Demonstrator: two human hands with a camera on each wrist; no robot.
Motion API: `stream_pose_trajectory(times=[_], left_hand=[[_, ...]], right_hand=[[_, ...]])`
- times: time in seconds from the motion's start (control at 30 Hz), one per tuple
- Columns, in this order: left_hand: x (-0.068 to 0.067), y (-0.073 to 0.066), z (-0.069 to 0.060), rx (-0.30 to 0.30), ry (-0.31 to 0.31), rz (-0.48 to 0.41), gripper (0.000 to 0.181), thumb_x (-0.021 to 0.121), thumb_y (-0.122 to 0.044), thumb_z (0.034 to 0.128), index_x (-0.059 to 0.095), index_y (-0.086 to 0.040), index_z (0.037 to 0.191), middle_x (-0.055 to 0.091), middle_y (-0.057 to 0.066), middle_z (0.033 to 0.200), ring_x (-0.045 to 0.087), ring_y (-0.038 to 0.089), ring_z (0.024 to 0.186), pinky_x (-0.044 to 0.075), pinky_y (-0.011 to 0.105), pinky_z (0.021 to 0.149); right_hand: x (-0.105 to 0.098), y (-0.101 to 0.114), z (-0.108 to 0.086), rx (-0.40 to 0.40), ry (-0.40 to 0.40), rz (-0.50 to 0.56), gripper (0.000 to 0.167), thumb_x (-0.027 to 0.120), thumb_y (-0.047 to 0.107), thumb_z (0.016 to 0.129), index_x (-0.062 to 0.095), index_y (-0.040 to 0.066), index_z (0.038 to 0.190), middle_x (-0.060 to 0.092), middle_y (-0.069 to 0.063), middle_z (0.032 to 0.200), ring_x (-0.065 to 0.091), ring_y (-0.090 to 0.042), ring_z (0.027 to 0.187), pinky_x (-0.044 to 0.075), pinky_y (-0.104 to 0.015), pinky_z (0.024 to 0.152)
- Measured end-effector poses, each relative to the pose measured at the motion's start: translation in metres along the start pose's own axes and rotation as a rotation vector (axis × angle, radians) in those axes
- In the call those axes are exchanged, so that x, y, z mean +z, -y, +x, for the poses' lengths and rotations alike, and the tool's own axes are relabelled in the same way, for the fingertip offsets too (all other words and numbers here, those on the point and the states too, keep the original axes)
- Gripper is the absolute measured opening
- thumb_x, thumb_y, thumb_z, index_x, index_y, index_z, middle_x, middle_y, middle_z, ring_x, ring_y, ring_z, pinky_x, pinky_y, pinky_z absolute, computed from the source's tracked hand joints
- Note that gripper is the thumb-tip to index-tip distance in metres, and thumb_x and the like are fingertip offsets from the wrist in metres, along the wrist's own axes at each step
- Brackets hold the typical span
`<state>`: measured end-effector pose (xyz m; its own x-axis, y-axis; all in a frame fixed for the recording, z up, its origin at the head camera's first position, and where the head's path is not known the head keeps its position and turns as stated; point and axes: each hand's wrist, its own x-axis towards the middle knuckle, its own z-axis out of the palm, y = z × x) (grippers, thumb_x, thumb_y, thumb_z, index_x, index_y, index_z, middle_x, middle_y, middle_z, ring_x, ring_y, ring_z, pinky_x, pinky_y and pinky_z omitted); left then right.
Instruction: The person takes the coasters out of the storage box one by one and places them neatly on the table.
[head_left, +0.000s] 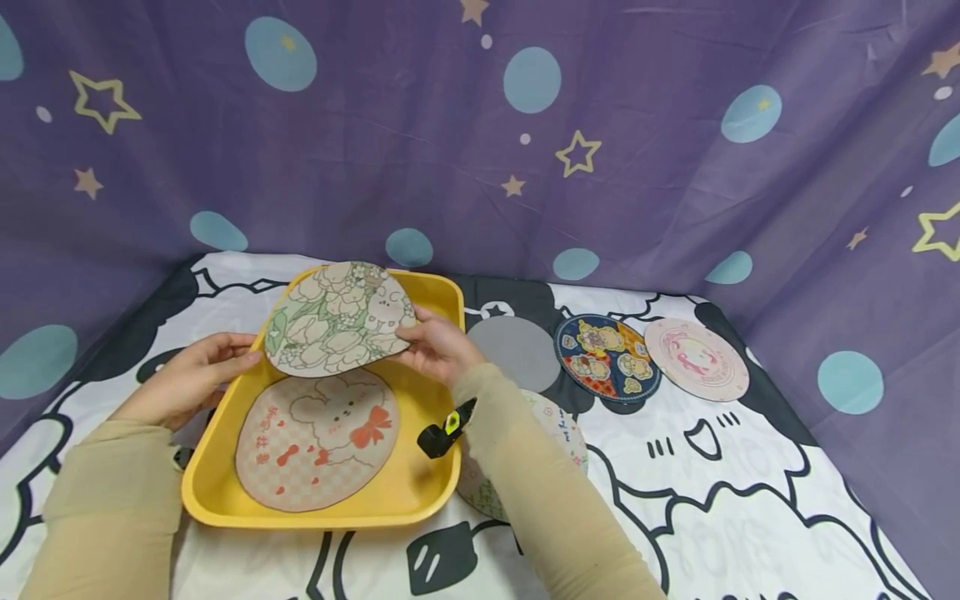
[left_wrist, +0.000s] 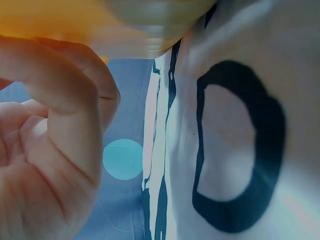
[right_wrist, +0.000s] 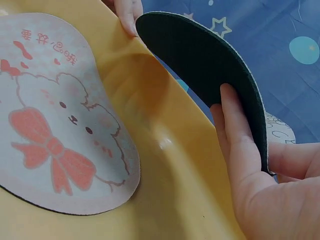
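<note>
My right hand (head_left: 438, 346) pinches the right edge of a round mat with green and cream flower drawings (head_left: 341, 321), held tilted over the back of a yellow tray (head_left: 322, 520). Its dark underside (right_wrist: 200, 60) faces the right wrist view, fingers beneath and thumb on the other face. A pink mat with a bear and red bows (head_left: 318, 442) lies in the tray. My left hand (head_left: 191, 375) holds the tray's left rim between thumb and fingers; in the left wrist view the curled fingers of the left hand (left_wrist: 60, 110) touch the tray's outer side (left_wrist: 100, 25).
Right of the tray lie a grey round mat (head_left: 513, 354), a dark blue patterned mat (head_left: 608, 358) and a pale pink mat (head_left: 697, 360). Another flowered mat (head_left: 566, 429) is partly under my right forearm. A purple curtain (head_left: 450, 167) hangs behind the patterned cloth (head_left: 780, 517).
</note>
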<state>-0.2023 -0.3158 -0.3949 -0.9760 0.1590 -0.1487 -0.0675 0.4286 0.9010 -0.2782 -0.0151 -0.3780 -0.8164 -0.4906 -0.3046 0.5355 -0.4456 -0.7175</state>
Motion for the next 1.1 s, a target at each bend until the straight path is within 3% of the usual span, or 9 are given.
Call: stream_pose_trajectory(times=[0.23,0.77,1.0,1.1], left_hand=[[0.001,0.000,0.001,0.005,0.004,0.004,0.067,0.044,-0.033,0.1063,0.019,0.014,0.147,0.041,0.029,0.137,0.061,-0.003,0.092,0.060,0.032,0.078],[0.001,-0.002,0.001,-0.011,0.005,0.023,0.066,0.043,-0.033,0.1064,0.020,0.013,0.147,0.038,0.030,0.139,0.057,-0.005,0.093,0.059,0.031,0.078],[0.001,-0.003,0.000,-0.027,-0.001,0.034,0.068,0.044,-0.035,0.1060,0.020,0.012,0.147,0.040,0.029,0.138,0.057,-0.003,0.092,0.059,0.031,0.078],[0.000,-0.004,0.000,-0.030,-0.003,0.036,0.068,0.044,-0.036,0.1058,0.020,0.012,0.147,0.041,0.029,0.137,0.058,-0.002,0.092,0.059,0.032,0.078]], right_hand=[[-0.001,-0.001,-0.003,-0.011,0.021,0.034,0.057,0.039,-0.012,0.099,0.044,0.016,0.149,0.055,-0.015,0.134,0.050,-0.031,0.131,0.036,-0.048,0.114],[-0.003,0.003,-0.014,-0.009,0.068,0.083,0.056,0.037,-0.010,0.101,0.038,0.016,0.151,0.054,-0.011,0.126,0.049,-0.029,0.129,0.032,-0.045,0.116],[-0.005,0.008,-0.017,-0.033,0.027,0.100,0.056,0.037,-0.010,0.101,0.041,0.016,0.150,0.056,-0.010,0.121,0.057,-0.023,0.111,0.033,-0.043,0.116],[-0.007,0.011,-0.019,-0.044,0.033,0.108,0.057,0.035,-0.010,0.101,0.040,0.017,0.151,0.056,-0.010,0.122,0.057,-0.023,0.111,0.031,-0.043,0.117]])
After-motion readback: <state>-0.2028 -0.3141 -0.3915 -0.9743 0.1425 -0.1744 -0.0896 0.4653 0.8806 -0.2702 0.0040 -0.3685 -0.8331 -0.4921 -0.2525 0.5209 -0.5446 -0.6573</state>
